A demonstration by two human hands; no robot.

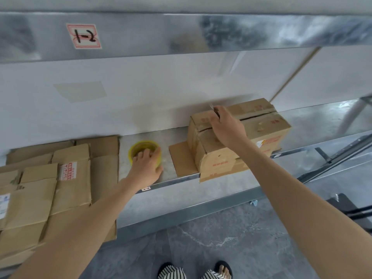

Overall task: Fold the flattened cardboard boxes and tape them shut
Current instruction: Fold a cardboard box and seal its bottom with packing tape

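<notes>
1 brown box [265, 125], seam gaping; left hand [146, 166] grips tape roll [144, 143].

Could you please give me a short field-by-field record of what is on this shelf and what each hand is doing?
Surface: metal shelf
Left side: stack of flattened boxes
Middle: yellow tape roll, gripped by the left hand
Right side: folded box resting on a cardboard sheet, dark gap along its top seam
Box top: right hand pinches a small thin tool at the seam
Tool type: too blurred to tell
</notes>
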